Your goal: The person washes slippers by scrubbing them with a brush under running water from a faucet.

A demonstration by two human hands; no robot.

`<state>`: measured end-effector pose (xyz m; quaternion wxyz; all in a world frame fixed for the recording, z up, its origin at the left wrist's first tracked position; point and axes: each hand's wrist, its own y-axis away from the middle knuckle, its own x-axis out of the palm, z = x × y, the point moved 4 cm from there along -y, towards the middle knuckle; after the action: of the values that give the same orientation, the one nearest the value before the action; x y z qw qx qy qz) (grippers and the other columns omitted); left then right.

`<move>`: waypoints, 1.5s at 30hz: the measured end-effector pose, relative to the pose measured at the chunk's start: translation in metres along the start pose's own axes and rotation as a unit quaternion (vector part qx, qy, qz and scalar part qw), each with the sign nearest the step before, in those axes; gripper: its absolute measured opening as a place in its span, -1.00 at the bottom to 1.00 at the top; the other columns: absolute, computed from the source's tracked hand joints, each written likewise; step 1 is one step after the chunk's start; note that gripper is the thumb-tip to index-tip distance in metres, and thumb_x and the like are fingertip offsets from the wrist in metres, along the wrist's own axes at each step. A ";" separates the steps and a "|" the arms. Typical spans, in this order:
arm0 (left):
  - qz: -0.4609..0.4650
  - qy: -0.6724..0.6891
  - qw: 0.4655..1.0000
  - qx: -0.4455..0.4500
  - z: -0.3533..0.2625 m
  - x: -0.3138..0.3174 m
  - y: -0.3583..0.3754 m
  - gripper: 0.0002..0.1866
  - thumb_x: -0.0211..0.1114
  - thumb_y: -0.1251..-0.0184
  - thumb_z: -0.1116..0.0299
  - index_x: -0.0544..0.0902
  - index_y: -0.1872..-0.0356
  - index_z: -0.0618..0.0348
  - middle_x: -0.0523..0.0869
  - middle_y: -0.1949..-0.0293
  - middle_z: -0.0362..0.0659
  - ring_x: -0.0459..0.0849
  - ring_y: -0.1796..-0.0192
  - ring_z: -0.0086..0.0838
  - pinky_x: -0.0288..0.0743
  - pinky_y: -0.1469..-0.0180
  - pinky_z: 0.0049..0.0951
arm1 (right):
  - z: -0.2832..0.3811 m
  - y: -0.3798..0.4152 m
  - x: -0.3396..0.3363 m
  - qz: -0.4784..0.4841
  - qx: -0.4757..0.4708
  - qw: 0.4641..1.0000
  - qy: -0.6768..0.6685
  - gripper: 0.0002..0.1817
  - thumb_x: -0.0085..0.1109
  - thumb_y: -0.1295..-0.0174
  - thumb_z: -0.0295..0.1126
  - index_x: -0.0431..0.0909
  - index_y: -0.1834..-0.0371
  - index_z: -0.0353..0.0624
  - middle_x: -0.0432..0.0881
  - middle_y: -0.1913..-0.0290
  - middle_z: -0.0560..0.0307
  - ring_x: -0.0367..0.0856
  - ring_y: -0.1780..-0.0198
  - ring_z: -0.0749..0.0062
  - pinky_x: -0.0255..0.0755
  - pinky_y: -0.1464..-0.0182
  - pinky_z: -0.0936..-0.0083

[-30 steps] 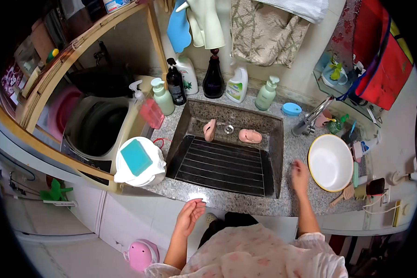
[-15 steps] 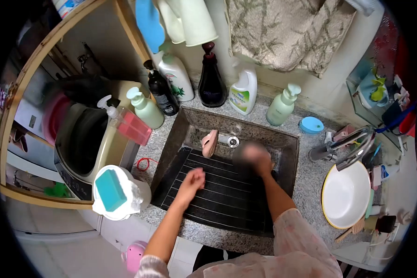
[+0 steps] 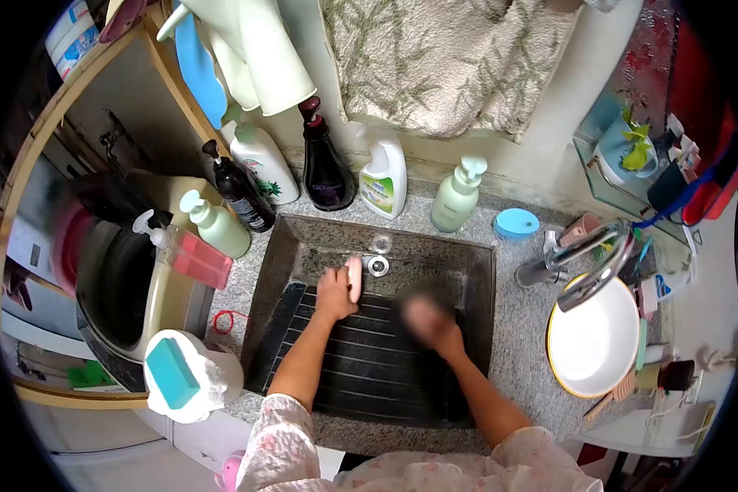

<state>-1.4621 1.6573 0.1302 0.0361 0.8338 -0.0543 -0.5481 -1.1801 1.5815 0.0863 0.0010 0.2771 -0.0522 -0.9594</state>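
My left hand [image 3: 334,295] is closed around the near left side of a small pink object [image 3: 355,277], perhaps a brush, beside the drain [image 3: 378,266] in the stone sink [image 3: 258,303]. Beneath my hands a black, ridged mat or board [image 3: 348,361] lies in the sink. My right hand [image 3: 431,321] is over the right part of that board. A blurred patch covers its fingers and whatever they may hold, so neither can be made out.
Several bottles, including a green pump bottle [image 3: 457,195], line the back counter with a blue soap dish [image 3: 516,223]. At the right are a faucet [image 3: 541,271] and a white basin [image 3: 592,336]. A teal sponge [image 3: 172,374] tops a white bucket [image 3: 217,369] at the left.
My left hand has moved forward to the pink object and taken hold of it; the object now stands more upright in view. The whole view has shifted, and my right hand remains over the board.
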 end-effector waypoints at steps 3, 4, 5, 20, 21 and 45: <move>-0.045 0.246 0.967 -0.046 -0.011 0.008 0.022 0.10 0.59 0.40 0.04 0.17 -0.29 0.10 0.34 -0.11 0.17 0.40 -0.14 0.03 0.31 -0.18 -0.12 | 0.003 0.008 0.004 -0.015 -0.091 0.996 0.004 -0.70 0.19 -0.19 -0.32 0.28 0.51 -0.20 0.22 0.61 0.15 0.20 0.55 0.41 0.20 0.43 0.38; -0.069 0.323 0.940 -0.083 -0.016 0.006 0.028 0.14 0.59 0.36 -0.03 0.12 -0.29 0.16 0.32 -0.15 0.20 0.39 -0.18 0.00 0.31 -0.19 -0.11 | 0.011 0.012 0.003 -0.033 -0.080 0.996 -0.012 -0.69 0.20 -0.19 -0.32 0.27 0.51 -0.19 0.18 0.60 0.19 0.17 0.54 0.46 0.18 0.43 0.40; -0.071 0.403 0.905 -0.118 -0.014 0.019 0.030 0.07 0.55 0.21 -0.03 0.09 -0.30 0.15 0.33 -0.15 0.17 0.43 -0.16 -0.09 0.41 -0.12 -0.12 | 0.035 0.018 -0.003 -0.026 0.002 0.995 -0.095 -0.69 0.20 -0.19 -0.33 0.26 0.51 -0.19 0.16 0.59 0.23 0.15 0.52 0.53 0.16 0.43 0.45; 0.024 0.822 0.551 -0.142 -0.101 -0.045 0.114 -0.11 0.15 -0.13 0.77 -0.16 -0.41 0.12 0.33 -0.23 0.13 0.45 -0.20 -0.19 0.38 -0.24 -0.20 | 0.149 0.068 -0.027 -0.172 0.031 0.933 -0.315 -0.86 0.16 -0.22 -0.46 0.41 0.39 -0.25 0.45 0.46 0.31 0.40 0.38 0.70 0.29 0.32 0.69; 0.026 0.822 0.551 -0.140 -0.103 -0.049 0.118 -0.11 0.15 -0.13 0.77 -0.16 -0.41 0.12 0.33 -0.23 0.13 0.45 -0.20 -0.19 0.38 -0.24 -0.20 | 0.152 0.072 -0.028 -0.174 0.030 0.932 -0.315 -0.86 0.16 -0.22 -0.46 0.41 0.39 -0.25 0.45 0.46 0.31 0.40 0.38 0.70 0.29 0.32 0.69; 0.008 0.751 0.619 -0.229 -0.083 0.037 0.130 -0.19 0.16 -0.07 0.62 0.02 -0.38 0.13 0.50 0.04 -0.10 0.53 0.00 -0.38 0.41 -0.01 -0.50 | 0.108 0.109 -0.051 -0.025 -0.023 0.956 -0.290 -0.75 0.05 -0.17 -0.53 0.45 0.07 -0.24 0.48 0.17 0.22 0.47 0.08 0.59 0.33 0.01 0.70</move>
<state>-1.3783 1.5240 0.1452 0.2585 0.9193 0.1119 0.2750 -1.1979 1.4849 0.2152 -0.0317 -0.0125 -0.0217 -0.9992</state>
